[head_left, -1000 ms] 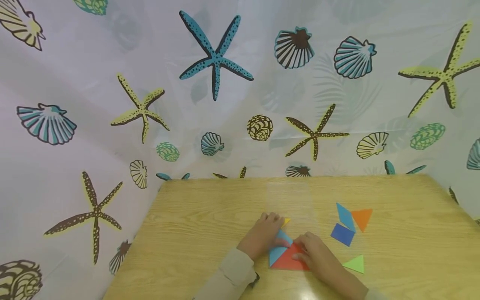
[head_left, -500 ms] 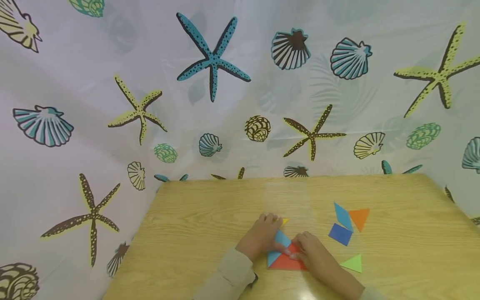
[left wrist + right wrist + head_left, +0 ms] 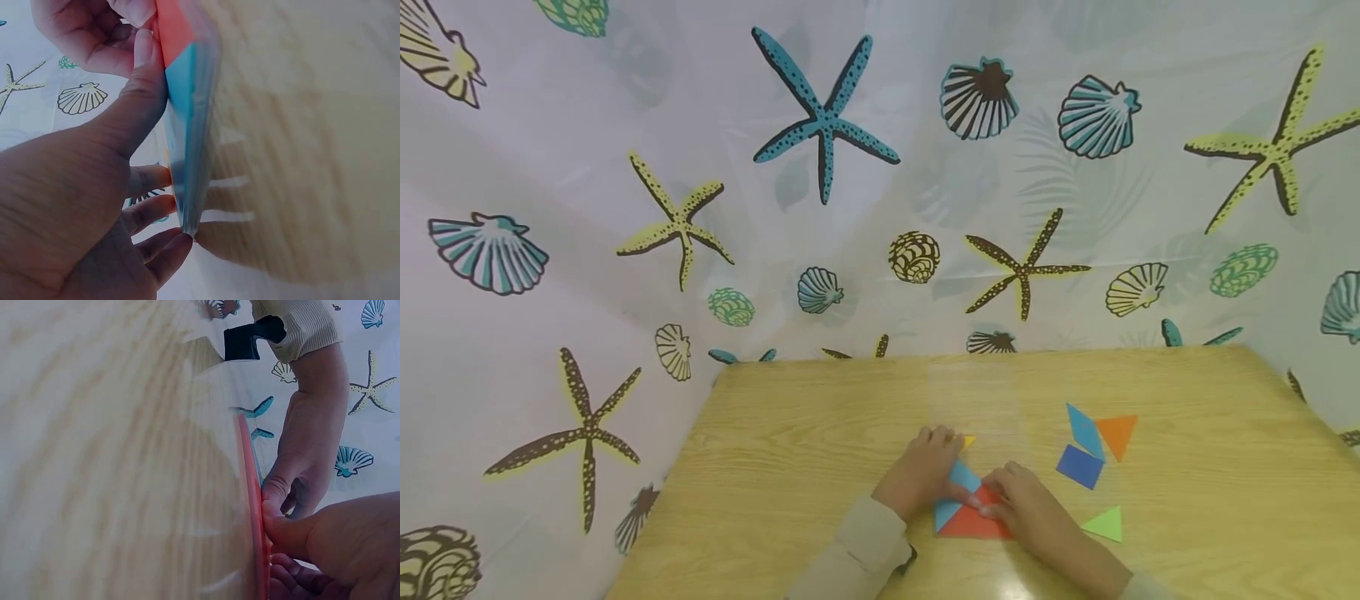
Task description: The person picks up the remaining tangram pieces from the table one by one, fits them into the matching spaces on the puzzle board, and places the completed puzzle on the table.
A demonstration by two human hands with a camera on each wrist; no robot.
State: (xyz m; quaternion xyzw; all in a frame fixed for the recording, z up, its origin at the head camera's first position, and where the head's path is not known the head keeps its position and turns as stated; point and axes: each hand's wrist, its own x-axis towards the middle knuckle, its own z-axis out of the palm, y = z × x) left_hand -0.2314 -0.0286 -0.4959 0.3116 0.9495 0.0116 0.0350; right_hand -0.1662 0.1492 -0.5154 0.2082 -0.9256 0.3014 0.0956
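Left grip [image 3: 925, 471] (bare hand) lay spread over the work: fingers apart along the left edge, thumb stretched across the light blue piece [image 3: 964, 476] toward the seam. Right grip [image 3: 1026, 508] had thumb and fingertips bent in against the red piece [image 3: 970, 525]; couldn't tell whether it pinched the piece or only pressed it. Thumbs nearly met at the seam. Red piece sat between the grips, light blue at its eleven o'clock, edges butted together. Clear rim [image 3: 206, 81] showed at the side in the left wrist view. Yellow piece [image 3: 970, 442] poked out at twelve o'clock, mostly hidden by the left fingers.

Loose on the surface [image 3: 812, 433]: blue rhomboid [image 3: 1085, 433], orange triangle [image 3: 1117, 435] and dark blue piece [image 3: 1080, 467] grouped at two o'clock, green triangle [image 3: 1107, 524] at three.

Step in hand, as judged: squaring red against light blue. Next move probably called for keeping that seam tight, then freeing the right grip for a loose piece.
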